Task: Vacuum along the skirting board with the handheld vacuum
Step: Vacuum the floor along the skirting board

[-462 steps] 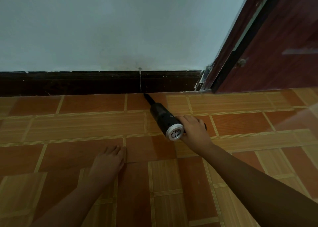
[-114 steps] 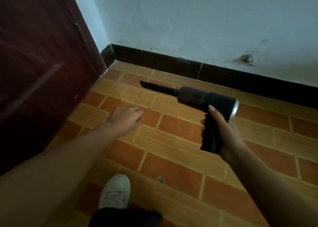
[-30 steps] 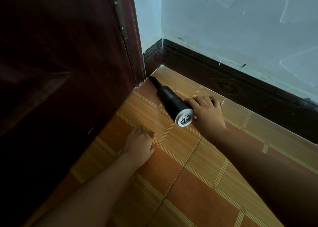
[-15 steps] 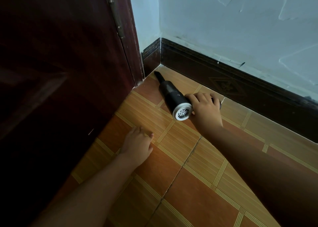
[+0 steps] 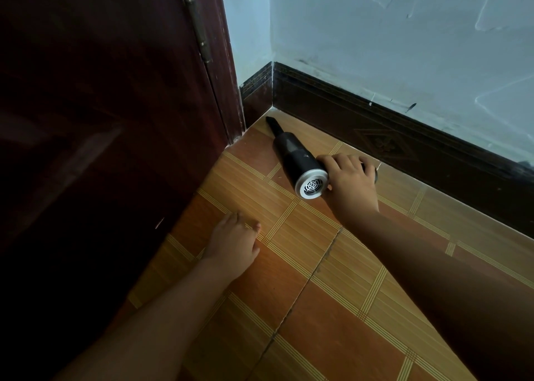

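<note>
A black handheld vacuum (image 5: 294, 158) with a silver vented rear cap lies low over the tiled floor. Its narrow nozzle tip reaches into the corner where the dark skirting board (image 5: 390, 138) meets the door frame. My right hand (image 5: 351, 182) is shut around the vacuum's handle, which is mostly hidden under my fingers. My left hand (image 5: 234, 243) rests flat on the floor tiles, fingers slightly apart, holding nothing, well behind and left of the vacuum.
A dark red wooden door (image 5: 101, 120) with a hinge fills the left side. A pale blue wall (image 5: 404, 39) rises above the skirting. The orange and tan tiled floor (image 5: 332, 308) has a crack running along a joint.
The vacuum nozzle has slid from the door frame edge further along into the corner of the skirting board. My left hand has stayed planted on the floor.
</note>
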`<state>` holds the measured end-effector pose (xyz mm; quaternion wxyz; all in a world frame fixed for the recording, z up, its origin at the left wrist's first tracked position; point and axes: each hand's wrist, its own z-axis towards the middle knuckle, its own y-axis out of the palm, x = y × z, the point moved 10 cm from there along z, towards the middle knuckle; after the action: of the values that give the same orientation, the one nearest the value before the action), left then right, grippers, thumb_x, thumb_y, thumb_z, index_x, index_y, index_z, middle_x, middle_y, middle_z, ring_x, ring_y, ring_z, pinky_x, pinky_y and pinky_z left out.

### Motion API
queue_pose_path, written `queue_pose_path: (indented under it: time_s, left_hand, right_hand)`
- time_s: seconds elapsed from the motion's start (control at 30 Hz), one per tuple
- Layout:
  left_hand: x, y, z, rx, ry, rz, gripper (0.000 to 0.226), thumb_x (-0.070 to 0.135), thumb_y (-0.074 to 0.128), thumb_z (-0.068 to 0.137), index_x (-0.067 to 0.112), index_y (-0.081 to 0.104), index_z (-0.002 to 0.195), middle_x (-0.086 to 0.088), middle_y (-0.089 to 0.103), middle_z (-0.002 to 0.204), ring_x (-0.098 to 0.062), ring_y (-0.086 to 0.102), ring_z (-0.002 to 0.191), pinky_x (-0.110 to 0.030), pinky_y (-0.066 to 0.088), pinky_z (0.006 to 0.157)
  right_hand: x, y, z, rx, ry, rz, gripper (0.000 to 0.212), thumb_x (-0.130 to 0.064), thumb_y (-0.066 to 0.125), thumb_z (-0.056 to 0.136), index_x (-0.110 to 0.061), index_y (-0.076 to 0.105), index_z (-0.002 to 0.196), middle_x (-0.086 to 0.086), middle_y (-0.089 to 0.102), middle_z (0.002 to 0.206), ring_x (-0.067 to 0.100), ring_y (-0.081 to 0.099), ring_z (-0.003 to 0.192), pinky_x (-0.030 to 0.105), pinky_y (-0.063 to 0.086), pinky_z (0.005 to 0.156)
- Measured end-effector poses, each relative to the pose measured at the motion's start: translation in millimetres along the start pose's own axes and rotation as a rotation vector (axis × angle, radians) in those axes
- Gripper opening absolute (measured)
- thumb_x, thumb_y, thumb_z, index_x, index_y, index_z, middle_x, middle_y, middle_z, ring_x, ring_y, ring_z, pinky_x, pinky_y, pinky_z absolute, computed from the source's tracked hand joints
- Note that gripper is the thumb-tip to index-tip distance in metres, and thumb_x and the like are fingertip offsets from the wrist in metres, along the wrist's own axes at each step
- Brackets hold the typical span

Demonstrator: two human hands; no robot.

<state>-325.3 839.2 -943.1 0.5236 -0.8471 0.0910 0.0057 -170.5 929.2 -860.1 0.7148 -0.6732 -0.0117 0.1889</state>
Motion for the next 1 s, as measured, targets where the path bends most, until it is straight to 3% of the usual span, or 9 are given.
queue_pose_path:
  time_s: [0.63, 1.0]
  left_hand:
    - [1.7, -3.0, -0.8, 0.035, -0.001, -0.009, 0.051, 0.039, 0.036, 0.098, 0.025, 0.026, 0.146, -0.018, 0.027, 0.152, -0.027, 0.021, 0.142, -0.035, 0.012, 0.117]
    - [1.0, 6.2, -9.3, 0.024, -0.021, -0.006, 0.060, 0.044, 0.034, 0.097, 0.027, 0.011, 0.149, -0.012, 0.006, 0.158, -0.026, 0.002, 0.146, -0.043, 0.004, 0.118]
  right_hand:
    - [5.6, -9.3, -1.5, 0.063, 0.031, -0.034, 0.042, -0.021, 0.061, 0.085, -0.017, 0.050, 0.125, 0.009, 0.058, 0.118, 0.028, 0.048, 0.117, 0.048, 0.020, 0.107]
    - [16.6, -13.8, -19.1, -0.026, 0.064, -0.076, 0.040, -0.029, 0.060, 0.085, -0.019, 0.048, 0.122, 0.005, 0.056, 0.116, 0.025, 0.050, 0.111, 0.043, 0.029, 0.099]
